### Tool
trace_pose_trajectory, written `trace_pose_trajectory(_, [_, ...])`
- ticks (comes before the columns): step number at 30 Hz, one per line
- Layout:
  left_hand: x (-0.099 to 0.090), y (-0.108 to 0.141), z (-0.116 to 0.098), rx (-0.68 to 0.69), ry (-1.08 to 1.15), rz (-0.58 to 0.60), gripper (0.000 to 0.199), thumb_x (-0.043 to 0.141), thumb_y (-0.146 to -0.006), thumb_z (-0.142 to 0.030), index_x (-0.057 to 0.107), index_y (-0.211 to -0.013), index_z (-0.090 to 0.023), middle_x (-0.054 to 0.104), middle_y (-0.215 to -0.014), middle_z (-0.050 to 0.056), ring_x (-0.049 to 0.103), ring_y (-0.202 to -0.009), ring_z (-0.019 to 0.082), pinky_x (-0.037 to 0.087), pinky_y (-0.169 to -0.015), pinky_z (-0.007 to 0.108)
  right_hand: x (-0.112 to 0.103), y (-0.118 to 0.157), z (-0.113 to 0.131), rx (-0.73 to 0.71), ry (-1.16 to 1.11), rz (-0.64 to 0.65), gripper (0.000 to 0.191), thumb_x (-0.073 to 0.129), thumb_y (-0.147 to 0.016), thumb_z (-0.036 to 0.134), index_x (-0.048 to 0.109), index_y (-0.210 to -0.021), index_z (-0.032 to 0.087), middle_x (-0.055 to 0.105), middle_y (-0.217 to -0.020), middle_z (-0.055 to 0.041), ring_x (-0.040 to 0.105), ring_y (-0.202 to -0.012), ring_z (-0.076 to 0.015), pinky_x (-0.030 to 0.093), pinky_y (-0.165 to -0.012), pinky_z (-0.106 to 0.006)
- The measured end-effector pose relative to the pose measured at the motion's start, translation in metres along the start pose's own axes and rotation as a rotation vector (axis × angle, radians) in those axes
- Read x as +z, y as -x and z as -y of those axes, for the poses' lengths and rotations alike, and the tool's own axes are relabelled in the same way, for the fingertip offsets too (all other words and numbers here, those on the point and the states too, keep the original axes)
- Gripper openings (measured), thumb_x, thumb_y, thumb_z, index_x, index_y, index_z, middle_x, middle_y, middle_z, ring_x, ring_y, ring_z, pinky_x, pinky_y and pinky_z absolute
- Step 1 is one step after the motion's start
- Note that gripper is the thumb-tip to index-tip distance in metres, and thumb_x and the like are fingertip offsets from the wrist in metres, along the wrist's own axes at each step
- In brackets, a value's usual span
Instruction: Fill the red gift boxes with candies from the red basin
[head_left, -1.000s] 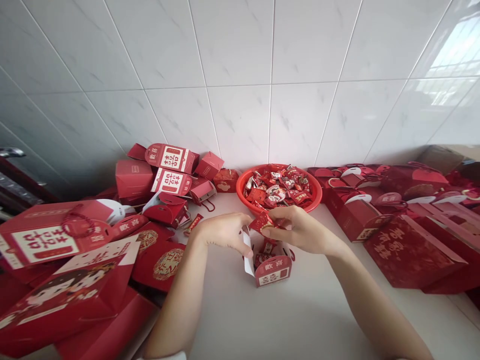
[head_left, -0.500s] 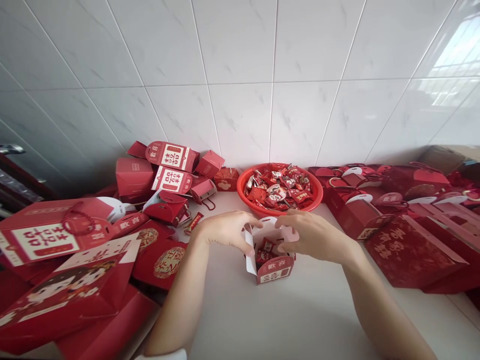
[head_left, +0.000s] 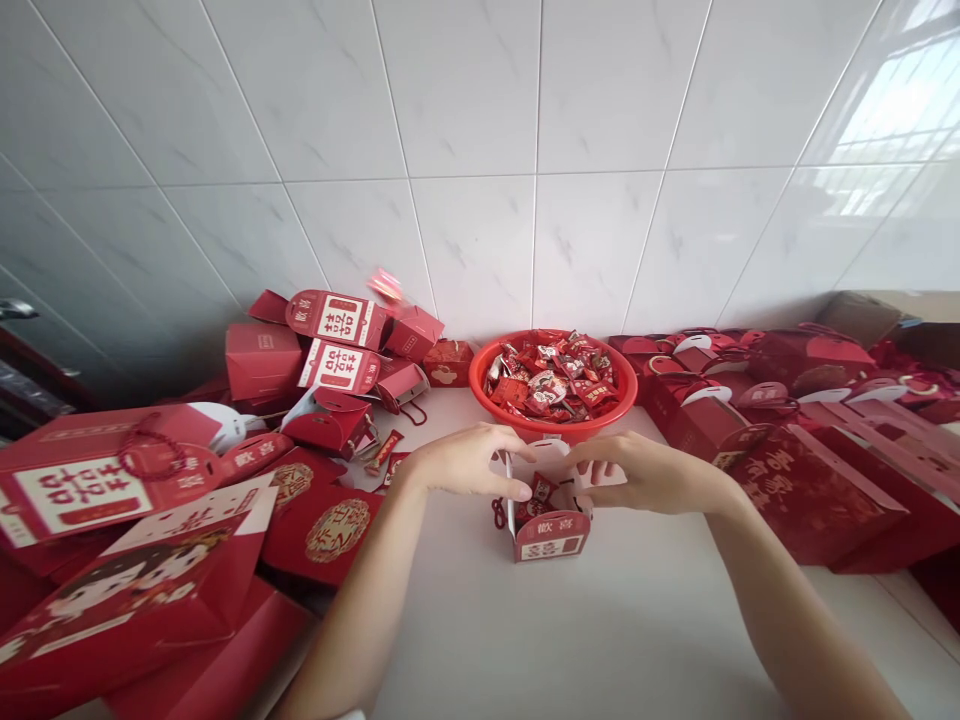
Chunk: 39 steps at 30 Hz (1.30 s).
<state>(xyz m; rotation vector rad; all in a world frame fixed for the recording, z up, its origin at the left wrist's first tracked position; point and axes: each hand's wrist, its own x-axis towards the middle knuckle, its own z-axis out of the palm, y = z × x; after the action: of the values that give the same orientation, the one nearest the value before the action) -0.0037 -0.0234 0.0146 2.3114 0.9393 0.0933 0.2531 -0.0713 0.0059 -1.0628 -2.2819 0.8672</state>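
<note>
A small red and white box (head_left: 551,537) stands with its top open on the white table, and red-wrapped candies (head_left: 538,497) lie inside it. At the box's left wall is my left hand (head_left: 480,460), thumb and fingers apart around the upper edge. My right hand (head_left: 634,472) is at the right wall, its fingers partly hidden behind the box flap and its thumb pointing inward. A red cord loop (head_left: 499,513) sticks out at the left of the box. Behind the hands sits a red basin (head_left: 628,385) full of wrapped candies.
Red gift boxes (head_left: 262,360) and bags are heaped on the left. More red boxes (head_left: 802,490) stand in rows on the right, with a cardboard box (head_left: 862,318) behind. Loose candies (head_left: 384,452) lie left of my hands. A tiled wall (head_left: 472,230) rises behind.
My hands have loosened a little, and the box stands turned slightly more to the front. The cord loop at its left now shows. A blurred pink thing has appeared above the left boxes.
</note>
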Motion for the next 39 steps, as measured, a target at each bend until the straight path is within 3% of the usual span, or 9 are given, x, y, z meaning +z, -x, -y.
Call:
trace_pose_trajectory(2, [0.004,0.0,-0.002,0.012,-0.042,-0.013,0.043,0.07,-0.08,-0.038,0.07,-0.122,-0.027,0.067,-0.12,0.004,0.063,-0.108,0.024,0.046,-0.087,0.028,0.008,0.007,-0.001,0.051,0.047,0.055,0.026,0.065,-0.088,0.036,0.073,-0.11,0.023,0.073,-0.09,-0.0036,0.066,-0.074,-0.0173,0.053,-0.068,-0.029])
trace_pose_trajectory(5, [0.013,-0.001,-0.007,0.002,-0.072,-0.071,0.043,0.067,-0.084,-0.043,0.068,-0.124,-0.026,0.065,-0.118,0.006,0.063,-0.105,0.024,0.047,-0.084,0.03,0.026,0.018,-0.001,0.135,0.085,-0.059,0.032,0.058,-0.094,0.037,0.067,-0.122,0.026,0.073,-0.098,-0.0046,0.067,-0.082,-0.0196,0.053,-0.074,-0.033])
trace_pose_trajectory(9, [0.032,-0.004,-0.015,-0.065,-0.118,-0.185,0.037,0.061,-0.088,-0.039,0.067,-0.124,-0.029,0.063,-0.11,0.006,0.063,-0.1,0.025,0.047,-0.082,0.033,0.057,0.025,0.003,0.142,0.073,-0.268,0.032,0.049,-0.097,0.031,0.065,-0.125,0.027,0.07,-0.118,-0.0073,0.067,-0.098,-0.0222,0.053,-0.085,-0.037])
trace_pose_trajectory(14, [0.053,-0.006,-0.021,-0.099,-0.115,-0.322,0.033,0.053,-0.094,-0.039,0.067,-0.124,-0.032,0.061,-0.104,0.006,0.062,-0.101,0.024,0.049,-0.084,0.033,0.081,0.023,0.007,0.269,0.068,-0.395,0.033,0.048,-0.096,0.036,0.065,-0.123,0.026,0.07,-0.116,-0.0086,0.069,-0.092,-0.0237,0.054,-0.081,-0.039])
trace_pose_trajectory(21, [0.066,-0.006,-0.021,-0.112,-0.105,-0.386,0.036,0.063,-0.087,-0.042,0.065,-0.12,-0.029,0.06,-0.105,0.007,0.057,-0.104,0.027,0.051,-0.086,0.037,0.083,0.023,0.009,0.207,-0.036,-0.348,0.046,0.062,-0.088,0.036,0.06,-0.133,0.027,0.065,-0.128,-0.0087,0.064,-0.112,-0.0257,0.053,-0.095,-0.042])
trace_pose_trajectory(26, [0.074,-0.012,-0.013,-0.085,-0.164,-0.491,0.023,0.049,-0.096,-0.035,0.061,-0.108,-0.02,0.063,-0.109,0.011,0.056,-0.103,0.028,0.05,-0.086,0.041,0.089,0.031,0.006,0.193,0.027,-0.315,0.064,0.061,-0.09,0.05,0.047,-0.147,0.024,0.056,-0.142,-0.0134,0.052,-0.132,-0.0305,0.046,-0.107,-0.049])
trace_pose_trajectory(33, [0.077,-0.015,-0.012,-0.067,-0.129,-0.565,0.02,0.048,-0.098,-0.036,0.053,-0.111,-0.021,0.068,-0.108,0.008,0.06,-0.102,0.026,0.048,-0.087,0.04,0.094,0.031,0.003,0.118,0.054,-0.313,0.037,0.053,-0.096,0.05,0.068,-0.121,0.027,0.063,-0.135,-0.0108,0.051,-0.133,-0.0305,0.048,-0.105,-0.046])
trace_pose_trajectory(36, [0.084,-0.019,-0.011,-0.086,-0.179,-0.619,0.038,0.058,-0.094,-0.045,0.052,-0.121,-0.021,0.068,-0.111,0.009,0.059,-0.102,0.029,0.046,-0.088,0.042,0.099,0.027,-0.001,0.091,0.013,-0.398,0.031,0.052,-0.097,0.049,0.068,-0.107,0.025,0.068,-0.118,-0.0097,0.065,-0.109,-0.0257,0.054,-0.093,-0.039])
trace_pose_trajectory(39, [0.087,-0.023,-0.009,-0.103,-0.242,-0.612,0.031,0.056,-0.094,-0.049,0.062,-0.104,-0.02,0.068,-0.1,0.008,0.059,-0.097,0.029,0.044,-0.085,0.042,0.104,0.024,-0.01,0.164,0.03,-0.553,0.034,0.055,-0.093,0.055,0.063,-0.097,0.022,0.067,-0.111,-0.0097,0.067,-0.096,-0.023,0.055,-0.082,-0.035])
